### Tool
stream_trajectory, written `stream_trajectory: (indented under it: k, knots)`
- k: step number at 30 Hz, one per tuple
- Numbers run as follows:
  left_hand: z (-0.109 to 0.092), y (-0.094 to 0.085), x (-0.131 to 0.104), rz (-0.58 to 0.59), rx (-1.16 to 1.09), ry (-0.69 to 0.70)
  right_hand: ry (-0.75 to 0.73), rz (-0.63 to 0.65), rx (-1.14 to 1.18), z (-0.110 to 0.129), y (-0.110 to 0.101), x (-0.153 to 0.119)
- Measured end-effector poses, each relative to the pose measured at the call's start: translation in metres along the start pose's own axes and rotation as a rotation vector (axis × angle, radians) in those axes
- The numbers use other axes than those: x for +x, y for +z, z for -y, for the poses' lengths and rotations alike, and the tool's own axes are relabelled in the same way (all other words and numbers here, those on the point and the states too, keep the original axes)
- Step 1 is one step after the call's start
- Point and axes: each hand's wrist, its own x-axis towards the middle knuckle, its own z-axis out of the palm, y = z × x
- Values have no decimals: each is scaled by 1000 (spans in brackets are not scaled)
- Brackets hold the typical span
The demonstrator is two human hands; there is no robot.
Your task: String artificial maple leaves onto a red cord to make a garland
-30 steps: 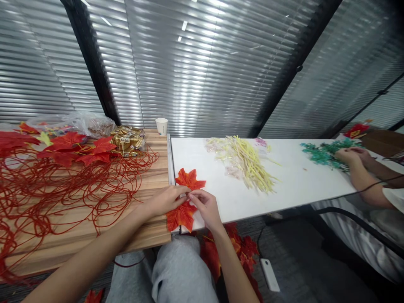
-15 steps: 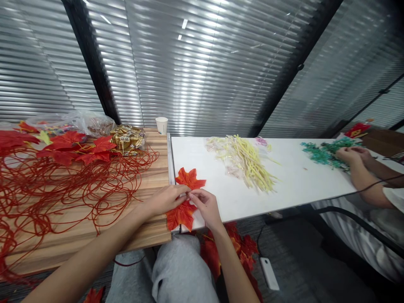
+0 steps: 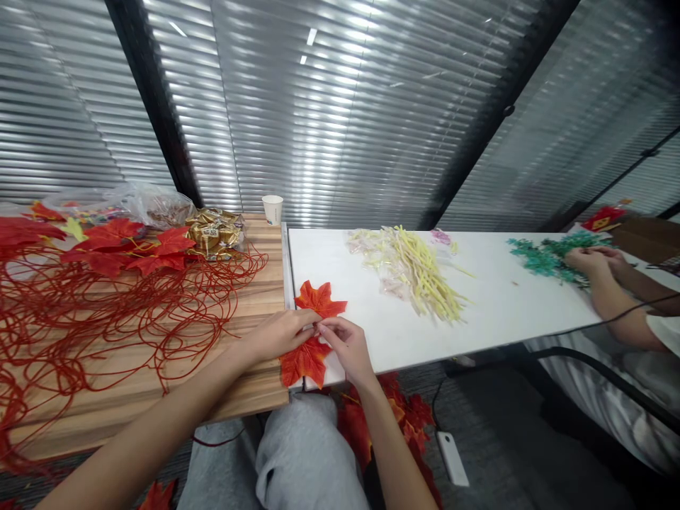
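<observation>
Two red-orange artificial maple leaves lie at the seam between the tables, the far leaf [image 3: 321, 299] just beyond my fingers and the near leaf [image 3: 304, 367] at the front edge. My left hand [image 3: 290, 331] lies across the gap between them, its fingers closed in a pinch. From the right, my right hand [image 3: 346, 344] meets it with thumb and forefinger pinched together. The fingertips of both hands touch or nearly touch where the leaves come together. The stems there are hidden by my fingers.
Tangled red cord [image 3: 127, 319] covers much of the wooden table, with more red leaves [image 3: 114, 241], gold packets [image 3: 215, 234] and a paper cup [image 3: 273, 210] behind. Yellow strips [image 3: 425, 276] lie on the white table. At right, another person's hands [image 3: 598, 261] handle green foliage [image 3: 547, 256]. Leaves [image 3: 404, 418] hang below.
</observation>
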Motion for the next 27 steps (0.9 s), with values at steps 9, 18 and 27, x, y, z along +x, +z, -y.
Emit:
stream_trajectory:
  k: [9, 18, 27]
  knots:
    - [-1, -1, 0, 10, 0, 2, 9, -7, 10, 1, 0, -1]
    - [-2, -3, -1, -4, 13, 15, -1, -18, -4, 3, 1, 0]
    - [-2, -3, 0, 2, 21, 22, 2, -25, -21, 2, 1, -1]
